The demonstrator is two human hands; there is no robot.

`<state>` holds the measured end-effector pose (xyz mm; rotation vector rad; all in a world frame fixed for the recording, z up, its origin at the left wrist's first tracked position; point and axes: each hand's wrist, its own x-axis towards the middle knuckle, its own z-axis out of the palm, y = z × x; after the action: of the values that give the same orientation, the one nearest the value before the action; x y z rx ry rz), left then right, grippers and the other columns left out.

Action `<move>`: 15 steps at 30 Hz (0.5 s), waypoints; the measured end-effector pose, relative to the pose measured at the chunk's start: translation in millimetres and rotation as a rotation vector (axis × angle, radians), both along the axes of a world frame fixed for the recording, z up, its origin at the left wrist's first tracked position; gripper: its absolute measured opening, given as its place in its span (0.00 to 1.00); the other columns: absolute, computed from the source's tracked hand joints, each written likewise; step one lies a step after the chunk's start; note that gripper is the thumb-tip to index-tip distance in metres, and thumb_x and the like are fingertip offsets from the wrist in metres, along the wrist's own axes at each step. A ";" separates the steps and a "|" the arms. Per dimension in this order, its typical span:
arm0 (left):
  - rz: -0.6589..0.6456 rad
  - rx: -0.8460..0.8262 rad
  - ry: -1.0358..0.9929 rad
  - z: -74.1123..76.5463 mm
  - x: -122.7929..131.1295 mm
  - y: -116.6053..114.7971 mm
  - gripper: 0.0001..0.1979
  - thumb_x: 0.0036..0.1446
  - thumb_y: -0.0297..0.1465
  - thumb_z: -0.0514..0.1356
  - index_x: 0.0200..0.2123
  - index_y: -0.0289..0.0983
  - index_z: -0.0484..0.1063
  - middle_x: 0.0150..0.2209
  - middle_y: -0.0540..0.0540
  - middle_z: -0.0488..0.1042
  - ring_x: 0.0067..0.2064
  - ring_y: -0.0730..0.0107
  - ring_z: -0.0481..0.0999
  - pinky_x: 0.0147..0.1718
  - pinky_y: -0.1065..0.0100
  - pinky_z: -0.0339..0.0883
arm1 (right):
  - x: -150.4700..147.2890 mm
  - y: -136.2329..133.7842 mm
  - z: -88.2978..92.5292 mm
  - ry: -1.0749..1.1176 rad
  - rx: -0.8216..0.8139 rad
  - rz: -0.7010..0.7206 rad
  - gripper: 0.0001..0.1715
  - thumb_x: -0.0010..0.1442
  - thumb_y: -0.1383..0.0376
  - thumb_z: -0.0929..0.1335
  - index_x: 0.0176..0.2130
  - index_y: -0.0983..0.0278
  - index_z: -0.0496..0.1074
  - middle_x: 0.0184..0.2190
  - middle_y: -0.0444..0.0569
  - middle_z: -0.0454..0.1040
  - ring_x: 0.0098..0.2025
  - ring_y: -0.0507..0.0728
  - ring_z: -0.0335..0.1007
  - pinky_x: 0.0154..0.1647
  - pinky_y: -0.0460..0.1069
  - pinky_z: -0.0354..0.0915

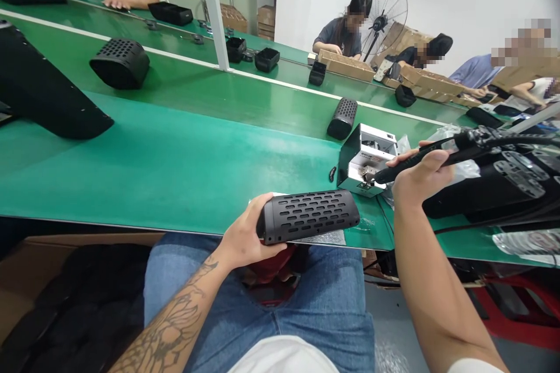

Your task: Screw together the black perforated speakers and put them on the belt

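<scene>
White shirt cloth point(284, 356) and blue denim legs point(336, 303) front a flat green worktop point(175, 169). Right hand point(423, 178) wrapped round a black pen-shaped driver point(405, 167), tip at a white-and-black box-shaped machine point(361, 162): a straight, light touch should serve best. Left hand point(245, 239) (ideally steady) clamps the left end of a matte black, rounded housing point(312, 217), slotted in rows, at the near edge.

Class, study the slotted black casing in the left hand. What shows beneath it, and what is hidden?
Part of a pale sheet shows on the green bench; the black casing covers the rest, hiding its full extent.
</scene>
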<state>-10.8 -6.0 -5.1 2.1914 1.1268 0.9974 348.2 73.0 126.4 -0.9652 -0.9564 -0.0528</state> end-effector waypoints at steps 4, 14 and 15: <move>0.007 -0.014 0.007 1.6 0.2 -0.8 0.56 0.48 0.39 0.75 0.73 0.43 0.48 0.69 0.35 0.61 0.68 0.44 0.68 0.65 0.49 0.69 | -3.3 1.2 1.6 0.005 0.045 -0.004 0.32 0.69 0.39 0.59 0.38 0.62 0.69 0.14 0.41 0.64 0.13 0.56 0.64 0.16 0.50 0.59; 0.021 -0.019 -0.002 2.8 0.5 -1.6 0.55 0.47 0.39 0.75 0.73 0.43 0.50 0.68 0.35 0.63 0.67 0.45 0.70 0.65 0.49 0.69 | -4.9 -11.5 14.2 0.043 0.076 0.080 0.33 0.67 0.39 0.61 0.38 0.64 0.73 0.16 0.45 0.67 0.14 0.59 0.67 0.14 0.52 0.63; 0.020 -0.016 -0.003 2.4 0.3 -1.3 0.55 0.47 0.39 0.75 0.73 0.43 0.50 0.69 0.35 0.63 0.67 0.45 0.69 0.65 0.49 0.69 | -7.5 -13.4 17.2 0.062 0.091 0.086 0.33 0.66 0.38 0.62 0.38 0.64 0.73 0.16 0.45 0.67 0.14 0.59 0.66 0.14 0.52 0.63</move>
<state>-10.5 -7.4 -2.7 2.1699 1.1532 0.9966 340.7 59.6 143.6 -0.8369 -0.9291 0.0058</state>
